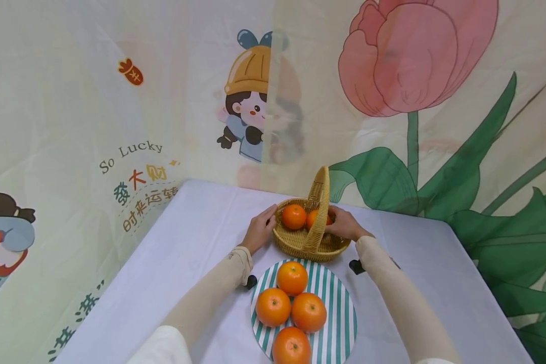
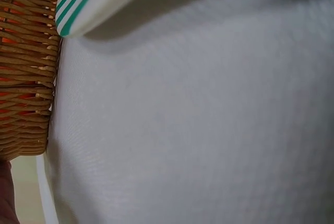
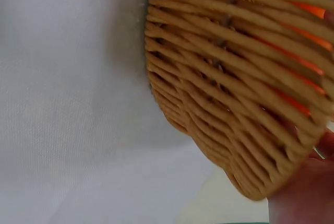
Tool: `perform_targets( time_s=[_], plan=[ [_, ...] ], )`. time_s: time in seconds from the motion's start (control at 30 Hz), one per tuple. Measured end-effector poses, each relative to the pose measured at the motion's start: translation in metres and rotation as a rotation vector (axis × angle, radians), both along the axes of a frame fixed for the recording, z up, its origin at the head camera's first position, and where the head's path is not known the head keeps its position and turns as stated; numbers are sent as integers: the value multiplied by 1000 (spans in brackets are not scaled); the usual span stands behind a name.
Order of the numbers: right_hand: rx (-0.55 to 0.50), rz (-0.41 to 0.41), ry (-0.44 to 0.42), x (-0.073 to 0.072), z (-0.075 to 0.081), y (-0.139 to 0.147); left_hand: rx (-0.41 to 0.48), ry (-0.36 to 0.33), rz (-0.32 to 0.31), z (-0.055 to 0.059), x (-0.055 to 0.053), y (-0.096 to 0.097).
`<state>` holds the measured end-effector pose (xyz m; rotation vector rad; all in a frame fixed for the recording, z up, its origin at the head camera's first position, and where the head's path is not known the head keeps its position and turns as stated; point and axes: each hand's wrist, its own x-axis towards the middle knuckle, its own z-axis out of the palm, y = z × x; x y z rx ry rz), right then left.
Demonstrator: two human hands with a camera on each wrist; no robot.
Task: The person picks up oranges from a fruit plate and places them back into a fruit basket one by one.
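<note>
A wicker basket (image 1: 296,247) with a tall arched handle stands toward the back of the table, an orange (image 1: 293,217) lying in its left part. My left hand (image 1: 260,228) holds the basket's left rim; in the left wrist view just a bit of a finger (image 2: 6,192) shows below the weave. Reaching over the right rim, my right hand (image 1: 344,223) grips a second orange (image 1: 313,219) inside, partly hidden behind the handle. Through the gaps of the weave, orange skin shows in both wrist views. The right hand (image 3: 300,198) appears at the basket's edge in its wrist view.
In front of the basket lies a round plate (image 1: 338,313) with green and white stripes, bearing several oranges (image 1: 308,312). A white cloth covers the table (image 1: 200,237). Printed fabric (image 1: 200,101) hangs close behind the basket.
</note>
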<state>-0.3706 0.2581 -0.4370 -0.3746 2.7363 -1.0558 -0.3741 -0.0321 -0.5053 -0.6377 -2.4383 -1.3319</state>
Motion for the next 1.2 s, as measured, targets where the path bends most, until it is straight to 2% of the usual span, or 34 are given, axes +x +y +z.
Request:
perform_targets(
  time_s=[0.17,0.3,0.43,0.6,0.77,0.9,1.03,1.2],
  plan=[
    [-31,-53,9,12,10,9,-5,-3,8,-2,0,-2],
    [-77,-87,33,28,16,19,-11,-8,7,-3,1,-5],
    [-159,-98,64,51,19,28,-3,-3,2,-4,1,-6],
    [-297,-70,118,90,17,32,-10,-4,4,-7,1,-5],
    [-391,-44,154,133,1,24,-6,-5,6,-8,1,-6],
    [-460,6,121,161,-17,15,5,32,5,-8,-2,-5],
    [-533,48,26,181,-30,5,2,55,0,-6,-5,-3],
    [-568,116,-68,196,-40,-5,10,37,3,-2,-3,-2]
  ],
)
